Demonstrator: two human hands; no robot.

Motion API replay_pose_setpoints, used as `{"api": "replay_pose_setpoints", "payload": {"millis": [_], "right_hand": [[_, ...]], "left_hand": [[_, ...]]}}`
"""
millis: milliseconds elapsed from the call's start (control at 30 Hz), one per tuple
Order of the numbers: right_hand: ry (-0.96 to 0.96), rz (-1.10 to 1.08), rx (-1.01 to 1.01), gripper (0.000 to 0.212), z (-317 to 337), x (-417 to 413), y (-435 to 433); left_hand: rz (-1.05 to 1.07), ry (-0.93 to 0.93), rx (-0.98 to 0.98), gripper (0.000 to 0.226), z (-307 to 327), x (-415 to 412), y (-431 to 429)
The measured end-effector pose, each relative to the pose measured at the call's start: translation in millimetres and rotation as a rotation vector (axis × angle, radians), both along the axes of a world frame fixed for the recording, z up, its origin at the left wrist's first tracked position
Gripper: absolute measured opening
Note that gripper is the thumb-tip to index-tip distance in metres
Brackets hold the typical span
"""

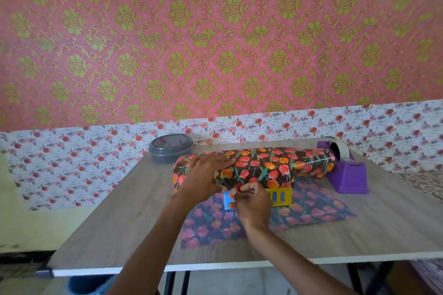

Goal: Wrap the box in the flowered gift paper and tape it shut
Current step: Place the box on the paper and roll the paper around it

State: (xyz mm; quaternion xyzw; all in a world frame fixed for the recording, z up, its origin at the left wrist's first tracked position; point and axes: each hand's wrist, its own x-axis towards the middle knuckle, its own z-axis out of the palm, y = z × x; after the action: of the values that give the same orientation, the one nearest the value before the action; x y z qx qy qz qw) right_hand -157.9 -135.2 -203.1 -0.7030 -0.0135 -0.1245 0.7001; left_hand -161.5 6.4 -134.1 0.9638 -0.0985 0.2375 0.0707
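Observation:
A dark gift paper (266,167) printed with red and orange tulips is folded from the far side over a yellow and blue box (281,196), whose near side shows below the paper's edge. My left hand (203,175) lies flat on top of the folded paper at its left end, pressing it down. My right hand (251,201) pinches the paper's front edge against the box's near face. The rest of the sheet (311,208) lies pale side up on the table under the box, reaching toward me.
A purple tape dispenser (347,170) stands just right of the box. A grey round lidded container (170,147) sits at the back left. The wooden table (119,223) ends in a white front edge close to me; a flowered wall lies behind.

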Motion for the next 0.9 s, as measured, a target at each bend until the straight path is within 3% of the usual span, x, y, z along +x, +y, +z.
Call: {"api": "replay_pose_setpoints", "payload": {"millis": [300,500,667,700,800,900], "right_hand": [[-0.033,-0.102,-0.161,0.027,0.8,-1.9,9.0],[-0.092,-0.143,-0.491,0.028,5.1,-1.8,3.2],[-0.263,-0.188,-0.626,0.087,-3.1,-6.2,-5.6],[-0.281,-0.183,-0.663,0.084,-4.2,-5.2,-7.9],[-0.269,-0.152,-0.788,0.044,-3.2,-0.9,-17.3],[-0.279,-0.116,-0.838,0.041,-4.3,2.8,-24.8]], "left_hand": [[0.009,0.001,0.034,0.08,2.7,0.4,-1.5],[0.006,0.018,0.048,0.079,4.1,1.5,-1.7],[0.006,0.106,0.024,0.079,8.3,3.8,0.8],[0.008,0.109,0.019,0.076,10.2,4.1,0.9],[0.046,0.076,0.015,0.073,12.0,4.2,-5.9],[0.099,0.033,0.017,0.072,7.1,3.5,-14.4]]}}
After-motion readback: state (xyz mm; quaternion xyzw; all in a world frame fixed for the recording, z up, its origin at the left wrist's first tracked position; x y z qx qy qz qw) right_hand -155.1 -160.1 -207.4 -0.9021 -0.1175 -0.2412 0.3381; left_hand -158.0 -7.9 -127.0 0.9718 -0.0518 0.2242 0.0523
